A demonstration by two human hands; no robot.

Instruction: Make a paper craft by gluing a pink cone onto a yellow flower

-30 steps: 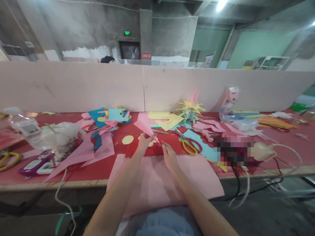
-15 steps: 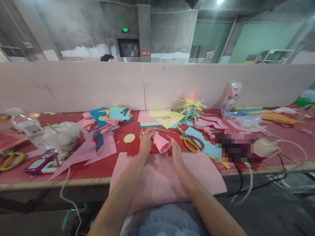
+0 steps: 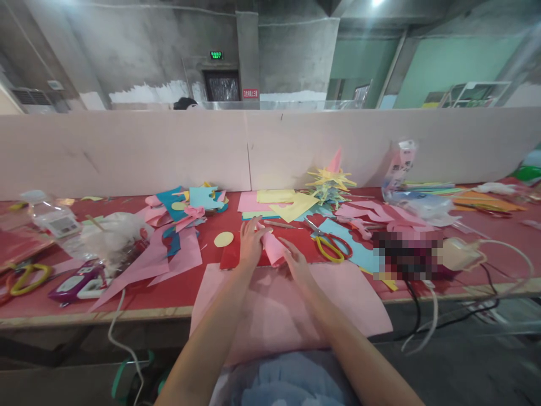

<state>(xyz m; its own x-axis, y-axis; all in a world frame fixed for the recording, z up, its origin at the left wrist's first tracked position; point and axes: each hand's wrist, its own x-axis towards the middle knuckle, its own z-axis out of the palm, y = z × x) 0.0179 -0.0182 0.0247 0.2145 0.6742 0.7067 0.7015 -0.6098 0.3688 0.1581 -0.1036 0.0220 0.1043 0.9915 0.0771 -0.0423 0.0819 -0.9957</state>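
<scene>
A rolled pink paper cone (image 3: 274, 249) lies between my hands above a red sheet (image 3: 231, 252). With its fingers closed around the narrow upper end, my left hand (image 3: 252, 241) grips the cone from the left. My right hand (image 3: 297, 260) holds the wide lower rim, fingers bent against the paper. The large pink sheet (image 3: 291, 310) spreads beneath my forearms and hangs past the table edge. Just right of the red sheet rest scissors (image 3: 330, 248) with yellow and red handles. A pale yellow paper disc (image 3: 224, 239) is left of my left hand.
Paper scraps (image 3: 180, 248) and a bottle (image 3: 51, 214) are on the left, near a purple device (image 3: 78, 285). A layered paper tree (image 3: 332, 180) stands at the back against the partition (image 3: 169, 149). Cables (image 3: 433, 330) hang over the right edge.
My right hand has closed in on the cone's wide end and now touches it. The cone's opening looks narrower and turned downward. My left hand stays at the narrow end.
</scene>
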